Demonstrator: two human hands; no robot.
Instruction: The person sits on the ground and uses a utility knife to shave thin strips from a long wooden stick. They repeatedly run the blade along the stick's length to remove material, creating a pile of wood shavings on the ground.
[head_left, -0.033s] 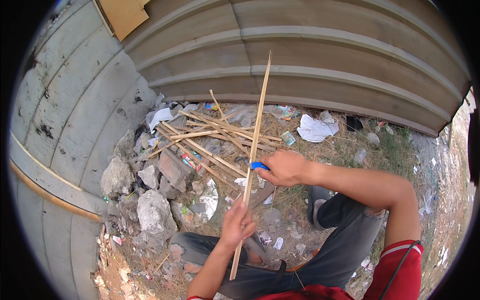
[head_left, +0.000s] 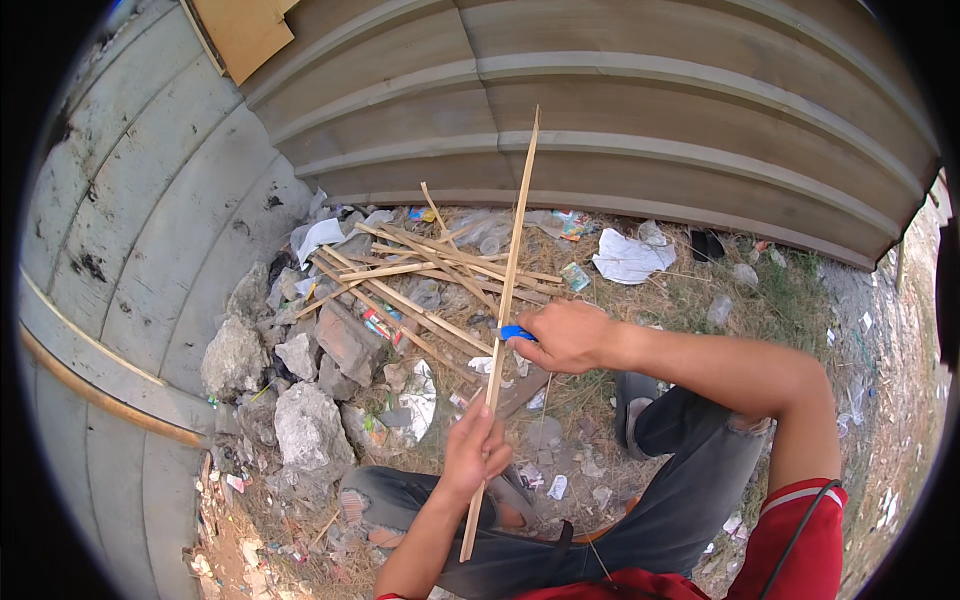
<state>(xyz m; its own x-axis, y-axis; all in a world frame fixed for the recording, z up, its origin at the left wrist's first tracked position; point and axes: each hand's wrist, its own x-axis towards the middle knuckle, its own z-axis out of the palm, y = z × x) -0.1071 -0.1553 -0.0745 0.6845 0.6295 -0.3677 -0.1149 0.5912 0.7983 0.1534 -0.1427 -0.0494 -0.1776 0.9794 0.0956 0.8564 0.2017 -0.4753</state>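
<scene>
Both hands were closed on one long bamboo strip (head_left: 508,300), which ran nearly upright away from the person, its far tip up against the corrugated metal wall (head_left: 640,130). Left hand (head_left: 476,450) gripped low, near the body, forearm rising from the lower edge. Right hand (head_left: 565,336) sat higher, beside the strip, clenched on a blue-handled knife (head_left: 516,333) touching it, elbow bent outward.

Corrugated metal wall (head_left: 640,90) far and left; dirt ground (head_left: 690,300) with rubble (head_left: 300,420), litter, dry grass; daylight.
</scene>
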